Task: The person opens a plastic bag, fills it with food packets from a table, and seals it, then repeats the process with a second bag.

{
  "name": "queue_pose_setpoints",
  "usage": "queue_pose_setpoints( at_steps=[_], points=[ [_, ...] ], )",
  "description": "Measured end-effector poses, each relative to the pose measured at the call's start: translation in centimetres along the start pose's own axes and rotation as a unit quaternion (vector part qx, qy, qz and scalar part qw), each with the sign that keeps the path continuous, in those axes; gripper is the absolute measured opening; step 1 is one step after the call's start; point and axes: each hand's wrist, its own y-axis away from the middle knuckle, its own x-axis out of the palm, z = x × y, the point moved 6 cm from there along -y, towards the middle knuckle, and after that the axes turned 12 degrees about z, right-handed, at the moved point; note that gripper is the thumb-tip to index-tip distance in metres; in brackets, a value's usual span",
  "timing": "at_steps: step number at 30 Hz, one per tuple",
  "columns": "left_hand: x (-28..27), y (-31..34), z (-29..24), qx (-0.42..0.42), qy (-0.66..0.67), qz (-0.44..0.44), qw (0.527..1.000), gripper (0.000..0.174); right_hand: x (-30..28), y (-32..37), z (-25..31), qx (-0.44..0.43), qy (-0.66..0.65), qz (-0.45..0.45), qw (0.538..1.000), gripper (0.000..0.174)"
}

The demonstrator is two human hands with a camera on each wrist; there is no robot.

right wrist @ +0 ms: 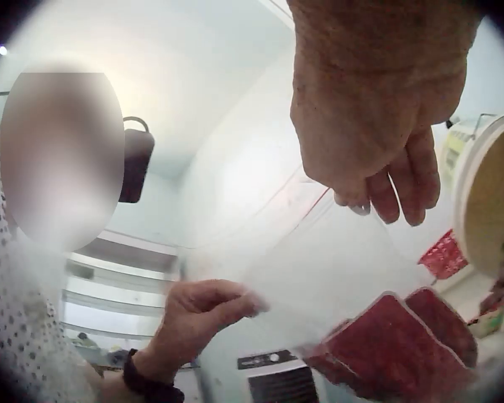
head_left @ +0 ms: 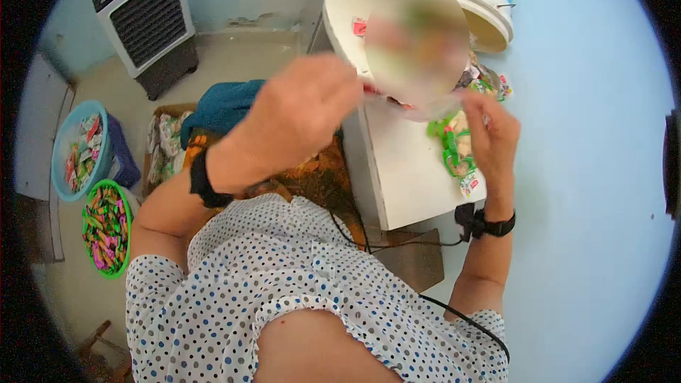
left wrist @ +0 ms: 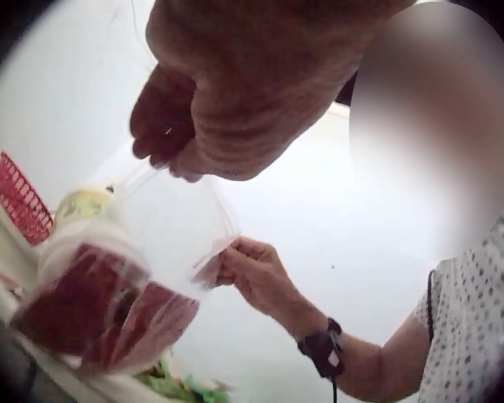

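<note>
Left hand (left wrist: 252, 80) and right hand (left wrist: 256, 275) pinch a plastic bag (left wrist: 172, 235). A slipping pinch could spill its red packets (left wrist: 84, 294).

Bright, soft light; black fisheye edges; left hand (head_left: 301, 110) blurred.

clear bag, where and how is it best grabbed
Probably pinch the clear bag by its upper edge, from above, at both sides, where the left hand and right hand hold it. The red packets sit low, leaving thin film above them.
</note>
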Motion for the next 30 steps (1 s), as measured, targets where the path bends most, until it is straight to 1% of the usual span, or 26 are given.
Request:
queue_pose_setpoints(
  at_steps=[1, 4, 5, 8, 9, 10, 12, 13, 15, 16, 18, 19, 20, 21, 24, 25, 28, 30],
  points=[
    [-1.9, -0.7, 0.7, -0.037, 0.003, 0.015, 0.999, 0.016, -0.3, -1.1, 1.3, -0.026, 0.006, -0.022, 0.999, 0.009],
    [-5.7, -0.3, 2.8, -0.127, 0.068, 0.012, 0.989, 0.012, 0.9, -3.9, 2.2, -0.007, -0.146, -0.03, 0.989, 0.009],
    [-5.9, -0.4, 3.1, -0.149, 0.051, 0.008, 0.987, 0.011, 1.7, -4.8, 1.6, -0.011, -0.229, -0.005, 0.973, 0.012],
    [-7.5, 1.8, 4.3, -0.233, 0.117, 0.063, 0.963, 0.01, 5.9, -6.7, 2.8, -0.06, -0.363, 0.052, 0.929, 0.015],
    [-8.0, 2.8, 4.6, -0.25, 0.138, 0.07, 0.956, 0.008, 7.6, -6.9, 2.9, -0.046, -0.409, 0.082, 0.908, 0.016],
    [-8.1, 3.8, 4.7, -0.286, 0.159, 0.087, 0.941, 0.008, 9.6, -7.1, 2.2, -0.06, -0.389, 0.11, 0.913, 0.017],
    [-8.3, 6.3, 4.9, -0.359, 0.201, 0.123, 0.903, 0.007, 12.0, -7.2, 3.8, -0.054, -0.456, 0.157, 0.874, 0.021],
    [-8.0, 7.6, 4.9, -0.364, 0.207, 0.112, 0.901, 0.007, 13.6, -7.2, 4.2, -0.042, -0.494, 0.171, 0.852, 0.022],
    [-7.9, 9.4, 4.6, -0.406, 0.211, 0.125, 0.881, 0.007, 16.7, -7.0, 4.8, -0.019, -0.56, 0.196, 0.805, 0.024],
    [-8.0, 10.3, 4.5, -0.423, 0.211, 0.127, 0.872, 0.007, 18.0, -7.0, 5.0, -0.015, -0.569, 0.213, 0.794, 0.024],
    [-8.2, 11.8, 4.0, -0.434, 0.174, 0.111, 0.877, 0.011, 20.2, -6.9, 5.1, -0.006, -0.58, 0.243, 0.777, 0.025],
    [-8.4, 12.6, 3.7, -0.442, 0.15, 0.101, 0.879, 0.013, 21.0, -6.7, 5.5, -0.021, -0.559, 0.256, 0.788, 0.025],
    [-8.8, 12.6, 3.4, -0.451, 0.129, 0.093, 0.878, 0.016, 21.3, -6.7, 5.8, -0.022, -0.576, 0.258, 0.775, 0.025],
    [-9.1, 13.0, 3.2, -0.502, 0.176, 0.077, 0.843, 0.024, 21.4, -6.7, 6.2, -0.021, -0.592, 0.261, 0.762, 0.025],
    [-9.9, 14.3, 3.5, -0.496, 0.167, 0.058, 0.85, 0.03, 22.3, -6.7, 7.8, 0.0, -0.623, 0.276, 0.732, 0.025],
    [-9.9, 14.7, 3.6, -0.502, 0.172, 0.054, 0.846, 0.03, 22.6, -6.8, 8.2, 0.009, -0.629, 0.279, 0.725, 0.025],
    [-9.7, 16.1, 3.8, -0.52, 0.18, 0.052, 0.833, 0.03, 23.3, -6.6, 8.8, 0.028, -0.626, 0.287, 0.725, 0.023],
    [-9.5, 17.1, 4.0, -0.534, 0.17, 0.059, 0.826, 0.029, 23.4, -6.4, 9.1, 0.022, -0.616, 0.273, 0.738, 0.022]
  ],
)
